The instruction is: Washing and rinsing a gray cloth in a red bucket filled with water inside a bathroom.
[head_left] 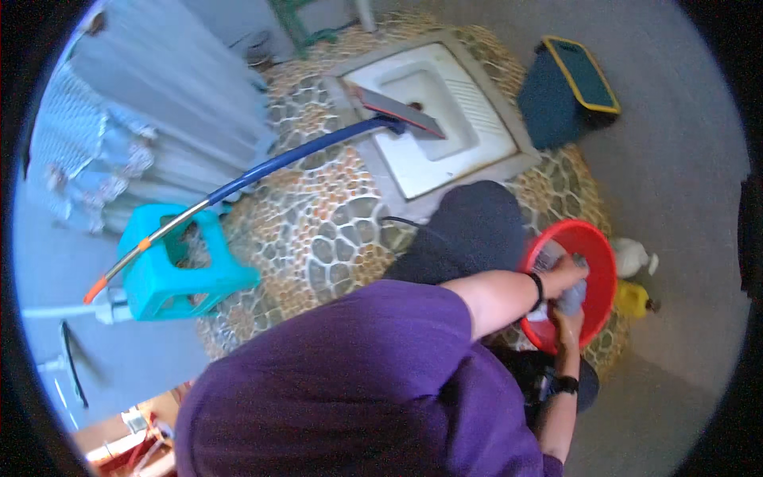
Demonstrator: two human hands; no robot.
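Both hands are down inside a round red basin (606, 278) on the right. My left hand (564, 274), with a black band on its wrist, is closed on a wet-looking grey cloth (571, 299). Just below it, my right hand (568, 326), wearing a dark watch, grips the lower part of that same cloth. More greyish material (548, 256) lies in the basin beside my left hand; what it is exactly is unclear.
Right of the basin stand a white bottle (630, 257) and a yellow bottle (632, 300). A squat toilet (421, 171) lies ahead, a floor squeegee (298, 151) across it and over a turquoise stool (147, 274). A dark bin (548, 99) leans by the wall; a pale curtain (183, 87) hangs left.
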